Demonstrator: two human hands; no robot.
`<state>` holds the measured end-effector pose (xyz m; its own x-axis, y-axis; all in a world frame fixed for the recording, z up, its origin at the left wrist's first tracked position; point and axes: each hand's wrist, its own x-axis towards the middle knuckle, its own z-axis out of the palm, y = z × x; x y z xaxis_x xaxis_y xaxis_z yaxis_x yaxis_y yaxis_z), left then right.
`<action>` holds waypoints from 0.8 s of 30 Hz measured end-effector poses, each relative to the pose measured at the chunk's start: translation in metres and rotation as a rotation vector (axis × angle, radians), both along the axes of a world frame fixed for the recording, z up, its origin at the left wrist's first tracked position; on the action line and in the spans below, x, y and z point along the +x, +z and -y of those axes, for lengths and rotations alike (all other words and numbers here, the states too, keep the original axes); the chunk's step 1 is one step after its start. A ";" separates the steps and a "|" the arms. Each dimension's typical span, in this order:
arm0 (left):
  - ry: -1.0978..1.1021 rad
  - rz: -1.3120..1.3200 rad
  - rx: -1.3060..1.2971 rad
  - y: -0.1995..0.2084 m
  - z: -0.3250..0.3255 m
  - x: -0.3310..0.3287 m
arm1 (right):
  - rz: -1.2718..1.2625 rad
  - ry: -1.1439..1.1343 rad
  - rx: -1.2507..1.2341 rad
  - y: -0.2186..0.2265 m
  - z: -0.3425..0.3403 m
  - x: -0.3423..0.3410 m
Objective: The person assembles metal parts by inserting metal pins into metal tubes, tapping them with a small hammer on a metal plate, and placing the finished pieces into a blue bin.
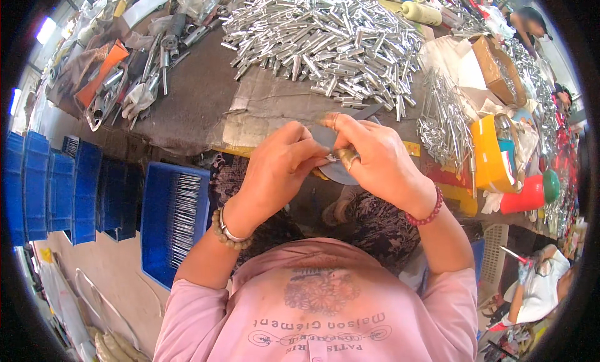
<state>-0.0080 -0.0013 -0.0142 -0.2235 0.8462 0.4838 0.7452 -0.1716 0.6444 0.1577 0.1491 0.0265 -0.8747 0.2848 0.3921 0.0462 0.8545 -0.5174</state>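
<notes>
My left hand (281,165) is closed in a pinch, thumb and forefinger meeting over a grey round disc (337,173) at the table's near edge. At the fingertips shows a bit of small shiny metal, too small to name. My right hand (378,153) curls in from the other side, its thumb close to the left fingertips. Yellowish coverings wrap its thumb and forefinger. What its fingers hold is hidden. Just beyond the hands lies a large heap of short silver metal tubes (331,37). A dark flat strip (367,111) sticks out behind the right hand.
Thin metal rods (440,115) lie in a pile at right, near a yellow container (494,153) and a red bottle with green cap (525,193). Tools (165,46) clutter the left. A blue crate (159,218) of rods and stacked blue bins (59,187) stand below left.
</notes>
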 end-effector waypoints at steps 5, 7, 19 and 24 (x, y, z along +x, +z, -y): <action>-0.019 -0.045 0.048 -0.003 0.000 -0.003 | -0.002 0.029 -0.110 0.009 0.000 0.000; -0.020 -0.025 0.029 -0.002 0.000 -0.002 | 0.017 0.038 -0.105 0.007 0.000 0.000; 0.022 -0.066 0.041 -0.003 -0.001 0.000 | 0.096 0.119 0.217 0.027 0.020 -0.008; 0.051 -0.074 -0.027 -0.003 0.001 -0.001 | 0.115 0.073 0.254 0.019 0.023 -0.001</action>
